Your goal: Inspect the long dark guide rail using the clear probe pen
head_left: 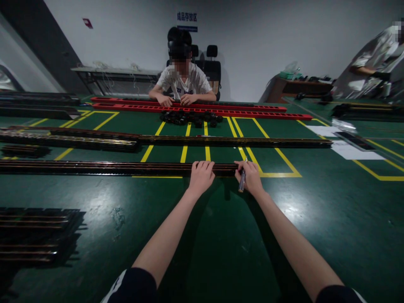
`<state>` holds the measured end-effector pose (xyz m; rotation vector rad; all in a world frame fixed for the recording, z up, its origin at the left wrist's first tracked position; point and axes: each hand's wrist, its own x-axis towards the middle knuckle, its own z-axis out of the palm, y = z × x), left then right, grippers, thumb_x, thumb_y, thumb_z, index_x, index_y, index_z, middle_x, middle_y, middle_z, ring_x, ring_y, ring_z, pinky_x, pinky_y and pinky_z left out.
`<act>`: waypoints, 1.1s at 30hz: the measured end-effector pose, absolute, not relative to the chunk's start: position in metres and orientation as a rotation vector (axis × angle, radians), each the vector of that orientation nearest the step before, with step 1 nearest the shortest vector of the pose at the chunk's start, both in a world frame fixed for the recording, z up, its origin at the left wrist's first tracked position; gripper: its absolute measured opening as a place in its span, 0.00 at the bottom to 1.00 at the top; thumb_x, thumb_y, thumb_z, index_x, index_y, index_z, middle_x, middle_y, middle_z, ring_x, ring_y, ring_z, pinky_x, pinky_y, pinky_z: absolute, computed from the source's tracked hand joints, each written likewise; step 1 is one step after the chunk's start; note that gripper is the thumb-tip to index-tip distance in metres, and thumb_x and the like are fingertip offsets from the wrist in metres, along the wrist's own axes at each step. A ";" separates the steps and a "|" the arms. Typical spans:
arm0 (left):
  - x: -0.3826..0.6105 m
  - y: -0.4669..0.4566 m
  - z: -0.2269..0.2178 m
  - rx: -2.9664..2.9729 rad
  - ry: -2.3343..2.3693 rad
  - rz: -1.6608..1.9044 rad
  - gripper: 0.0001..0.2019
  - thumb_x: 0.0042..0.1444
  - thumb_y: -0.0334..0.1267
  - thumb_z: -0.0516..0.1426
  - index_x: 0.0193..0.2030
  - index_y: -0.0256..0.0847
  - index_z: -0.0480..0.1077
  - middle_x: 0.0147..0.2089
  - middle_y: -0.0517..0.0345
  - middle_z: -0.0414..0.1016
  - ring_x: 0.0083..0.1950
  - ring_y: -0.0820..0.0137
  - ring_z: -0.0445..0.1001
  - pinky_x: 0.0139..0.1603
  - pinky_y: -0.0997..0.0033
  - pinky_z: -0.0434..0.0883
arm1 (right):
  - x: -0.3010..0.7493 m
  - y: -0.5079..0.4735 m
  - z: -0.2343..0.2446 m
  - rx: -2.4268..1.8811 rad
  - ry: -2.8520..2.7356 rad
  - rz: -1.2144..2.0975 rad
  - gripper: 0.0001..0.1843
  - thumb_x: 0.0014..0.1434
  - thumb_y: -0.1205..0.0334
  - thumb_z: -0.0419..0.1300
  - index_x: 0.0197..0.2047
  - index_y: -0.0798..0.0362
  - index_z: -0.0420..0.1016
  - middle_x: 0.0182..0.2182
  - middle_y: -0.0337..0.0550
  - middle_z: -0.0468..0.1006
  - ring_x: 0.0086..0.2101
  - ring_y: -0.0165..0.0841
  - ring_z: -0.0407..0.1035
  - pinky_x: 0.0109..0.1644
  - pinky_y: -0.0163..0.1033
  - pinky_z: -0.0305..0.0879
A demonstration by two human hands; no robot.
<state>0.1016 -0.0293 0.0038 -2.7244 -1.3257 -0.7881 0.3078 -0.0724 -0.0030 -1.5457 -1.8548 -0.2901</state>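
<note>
A long black rail with copper strips [104,168] lies across the green floor in front of me, its right end near the middle of the view. My left hand [201,176] rests on that rail close to the end, fingers curled over its top. My right hand [251,176] sits at the rail's end and grips a slim screwdriver [242,182] with a clear handle, tip pointing up toward the rail. Both arms reach forward from the bottom edge.
More long black rails [189,141] lie farther off, and a stack of them [34,233] at the near left. A seated person handles red rails [202,109] beside a pile of small black parts [192,118]. Another person stands far right by white sheets [350,149].
</note>
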 end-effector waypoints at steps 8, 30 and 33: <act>0.102 -0.029 0.004 -2.715 -1.326 -0.776 0.17 0.61 0.35 0.46 0.54 0.39 0.68 0.53 0.51 0.73 0.55 0.62 0.69 0.60 0.53 0.60 | 0.305 -0.070 -0.005 -1.590 -2.013 -0.317 0.08 0.54 0.68 0.51 0.38 0.52 0.65 0.37 0.47 0.76 0.37 0.40 0.68 0.47 0.46 0.57; 0.101 -0.031 0.005 -2.650 -1.457 -0.773 0.20 0.61 0.39 0.45 0.56 0.39 0.67 0.55 0.50 0.72 0.58 0.60 0.66 0.63 0.49 0.57 | 0.303 -0.070 -0.002 -1.685 -1.898 -0.400 0.15 0.47 0.77 0.48 0.36 0.51 0.64 0.35 0.45 0.78 0.37 0.42 0.68 0.48 0.47 0.53; 0.101 -0.030 0.004 -2.658 -1.471 -0.752 0.20 0.61 0.37 0.44 0.56 0.39 0.67 0.55 0.49 0.72 0.58 0.59 0.66 0.63 0.49 0.56 | 0.307 -0.072 -0.002 -1.615 -1.902 -0.351 0.13 0.46 0.76 0.50 0.33 0.50 0.60 0.39 0.45 0.78 0.36 0.41 0.67 0.48 0.46 0.54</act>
